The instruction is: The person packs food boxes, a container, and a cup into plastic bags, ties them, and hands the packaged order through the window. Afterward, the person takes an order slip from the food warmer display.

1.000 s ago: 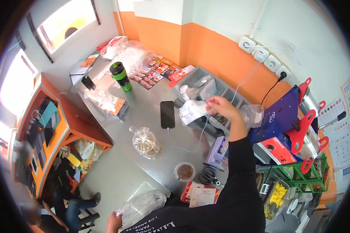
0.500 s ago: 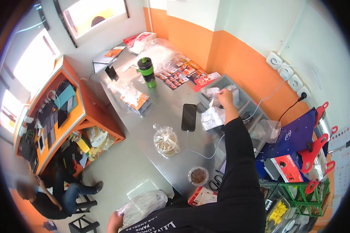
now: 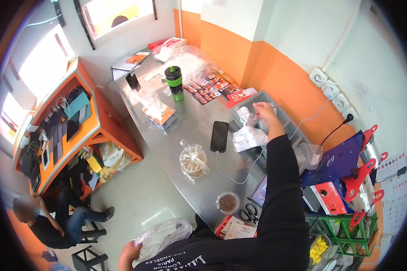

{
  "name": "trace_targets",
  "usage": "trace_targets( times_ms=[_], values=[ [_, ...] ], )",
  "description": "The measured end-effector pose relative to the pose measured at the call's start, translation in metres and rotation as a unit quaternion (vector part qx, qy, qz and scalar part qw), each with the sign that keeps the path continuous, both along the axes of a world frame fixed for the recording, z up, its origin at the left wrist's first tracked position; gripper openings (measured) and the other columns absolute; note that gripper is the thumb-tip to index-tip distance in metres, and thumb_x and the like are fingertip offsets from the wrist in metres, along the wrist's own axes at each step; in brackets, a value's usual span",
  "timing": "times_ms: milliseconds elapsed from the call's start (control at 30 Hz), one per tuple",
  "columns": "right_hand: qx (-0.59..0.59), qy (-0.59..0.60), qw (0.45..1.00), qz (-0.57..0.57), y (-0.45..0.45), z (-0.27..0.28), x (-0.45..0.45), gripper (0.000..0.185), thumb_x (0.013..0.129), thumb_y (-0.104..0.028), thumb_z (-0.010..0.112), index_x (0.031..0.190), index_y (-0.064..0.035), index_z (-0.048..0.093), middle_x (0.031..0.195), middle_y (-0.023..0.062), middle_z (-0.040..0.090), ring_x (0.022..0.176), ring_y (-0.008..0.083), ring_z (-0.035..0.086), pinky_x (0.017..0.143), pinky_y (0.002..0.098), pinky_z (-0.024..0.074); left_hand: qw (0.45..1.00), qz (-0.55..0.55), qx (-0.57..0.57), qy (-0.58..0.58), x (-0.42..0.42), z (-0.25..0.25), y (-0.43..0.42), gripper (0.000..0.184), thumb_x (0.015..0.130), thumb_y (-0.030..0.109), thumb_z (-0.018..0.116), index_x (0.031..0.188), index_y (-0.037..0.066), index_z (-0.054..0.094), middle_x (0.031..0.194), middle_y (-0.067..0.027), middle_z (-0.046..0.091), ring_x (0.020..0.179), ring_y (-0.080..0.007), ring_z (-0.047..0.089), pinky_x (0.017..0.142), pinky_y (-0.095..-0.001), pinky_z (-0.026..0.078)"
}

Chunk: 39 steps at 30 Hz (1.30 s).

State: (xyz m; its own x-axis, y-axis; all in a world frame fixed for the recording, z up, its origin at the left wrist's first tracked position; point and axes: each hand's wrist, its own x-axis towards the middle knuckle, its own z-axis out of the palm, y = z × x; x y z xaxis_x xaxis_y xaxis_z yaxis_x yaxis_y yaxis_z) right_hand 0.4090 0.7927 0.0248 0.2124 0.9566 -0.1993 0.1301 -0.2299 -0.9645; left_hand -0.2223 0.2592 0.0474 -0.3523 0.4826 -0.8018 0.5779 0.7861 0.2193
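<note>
My left hand [image 3: 130,253] is closed on the rim of a clear plastic bag [image 3: 165,237] low in the view, near my body. My right hand [image 3: 266,113] reaches over a grey divided bin [image 3: 282,115]; its fingers are bent above white plastic packets [image 3: 245,115], and whether they grip one is too small to tell. Another white packet [image 3: 248,138] lies at the bin's front edge. Left of it is a black phone [image 3: 219,136] with a white cable. A tied clear bag around a round container [image 3: 193,161] and a lidded brown cup [image 3: 227,203] stand on the metal table [image 3: 167,149].
A green and black tumbler [image 3: 174,84], menus [image 3: 212,88] and plastic wrap lie farther back. Scissors [image 3: 249,213] and paper slips [image 3: 239,229] are near my body. Green racks [image 3: 352,232] stand at right. A person [image 3: 54,226] sits at lower left beside an orange desk [image 3: 99,117].
My head view has turned, shifting the scene rightward. My right hand has moved from the packet at the bin's front edge to farther over the bin. My left hand keeps the bag.
</note>
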Motion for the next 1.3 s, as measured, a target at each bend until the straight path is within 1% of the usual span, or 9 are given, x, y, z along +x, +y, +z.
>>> trace_targets(
  times_ms=[200,400,767,833,933,1000,1067,1200,1300],
  values=[
    [0.082,-0.360,0.929,0.032,0.005,-0.028,-0.032,0.026,0.083,-0.028,0.078,0.091,-0.0061,0.067,0.092,0.0058,0.073,0.076,0.0181,0.066,0.072,0.0342,0.0540,1.000,-0.002,-0.012,0.000,0.005,0.004,-0.002,0.040,0.092,0.034,0.062,0.101,-0.005,0.062,0.072,-0.0145,0.066,0.057,-0.0234,0.065,0.054,-0.0383,0.054],
    [0.061,-0.047,0.996,-0.038,0.009,0.002,0.000,0.012,0.089,-0.017,0.071,0.086,-0.0076,0.064,0.073,-0.0003,0.060,0.065,0.0105,0.055,0.060,0.0292,0.0473,1.000,0.029,-0.003,0.000,-0.016,-0.007,-0.028,0.041,0.092,0.034,0.061,0.104,-0.005,0.062,0.072,-0.0141,0.065,0.058,-0.0232,0.065,0.054,-0.0381,0.054],
    [0.177,0.112,0.977,-0.045,-0.016,0.069,0.043,0.022,0.086,-0.013,0.074,0.104,-0.0026,0.065,0.092,0.0036,0.067,0.083,0.0141,0.062,0.070,0.0305,0.0483,0.999,0.031,0.011,-0.006,-0.007,0.005,-0.024,0.041,0.093,0.033,0.060,0.106,-0.005,0.062,0.071,-0.0123,0.064,0.056,-0.0222,0.064,0.052,-0.0374,0.054],
    [0.126,-0.276,0.953,0.007,-0.028,0.067,0.048,0.021,0.083,-0.019,0.077,0.094,-0.0035,0.070,0.080,0.0055,0.067,0.075,0.0159,0.063,0.068,0.0333,0.0499,0.999,0.030,0.008,-0.007,-0.007,0.002,-0.022,0.040,0.093,0.033,0.060,0.106,-0.005,0.062,0.070,-0.0121,0.064,0.056,-0.0221,0.064,0.052,-0.0376,0.054],
    [0.071,-0.538,0.815,0.203,-0.061,0.064,0.048,0.024,0.082,-0.026,0.078,0.085,-0.0037,0.071,0.073,0.0074,0.066,0.070,0.0174,0.063,0.065,0.0355,0.0510,1.000,0.020,0.009,-0.014,-0.004,0.002,-0.018,0.039,0.093,0.033,0.060,0.105,-0.004,0.063,0.070,-0.0120,0.064,0.056,-0.0221,0.064,0.051,-0.0376,0.054],
    [0.062,-0.555,0.793,0.243,-0.075,0.050,0.056,0.029,0.082,-0.032,0.078,0.085,-0.0045,0.069,0.073,0.0071,0.067,0.071,0.0180,0.064,0.063,0.0353,0.0520,0.999,0.028,0.004,-0.021,-0.008,-0.007,-0.019,0.039,0.093,0.033,0.060,0.104,-0.004,0.063,0.070,-0.0119,0.064,0.056,-0.0220,0.064,0.052,-0.0376,0.054],
    [0.061,-0.238,0.968,0.044,-0.073,0.022,0.066,0.033,0.083,-0.036,0.077,0.086,-0.0038,0.067,0.076,0.0091,0.069,0.070,0.0191,0.065,0.062,0.0345,0.0526,0.999,0.036,-0.002,-0.026,-0.008,-0.009,-0.017,0.039,0.093,0.033,0.060,0.104,-0.004,0.063,0.069,-0.0119,0.064,0.056,-0.0220,0.064,0.052,-0.0375,0.054],
    [0.103,0.022,0.990,-0.097,-0.053,-0.017,0.088,0.040,0.081,-0.039,0.079,0.092,-0.0016,0.067,0.087,0.0115,0.070,0.074,0.0174,0.066,0.065,0.0325,0.0533,1.000,0.018,-0.012,-0.013,-0.005,-0.008,-0.011,0.040,0.093,0.034,0.060,0.104,-0.004,0.063,0.069,-0.0122,0.064,0.056,-0.0221,0.064,0.053,-0.0377,0.054],
    [-0.014,-0.359,0.930,-0.075,-0.049,-0.028,0.051,0.045,0.078,-0.037,0.080,0.095,0.0022,0.067,0.099,0.0193,0.071,0.088,0.0289,0.070,0.079,0.0407,0.0543,1.000,0.006,-0.017,-0.014,-0.001,-0.006,-0.004,0.040,0.093,0.034,0.060,0.104,-0.004,0.063,0.069,-0.0125,0.064,0.056,-0.0222,0.064,0.054,-0.0377,0.053]
  ],
)
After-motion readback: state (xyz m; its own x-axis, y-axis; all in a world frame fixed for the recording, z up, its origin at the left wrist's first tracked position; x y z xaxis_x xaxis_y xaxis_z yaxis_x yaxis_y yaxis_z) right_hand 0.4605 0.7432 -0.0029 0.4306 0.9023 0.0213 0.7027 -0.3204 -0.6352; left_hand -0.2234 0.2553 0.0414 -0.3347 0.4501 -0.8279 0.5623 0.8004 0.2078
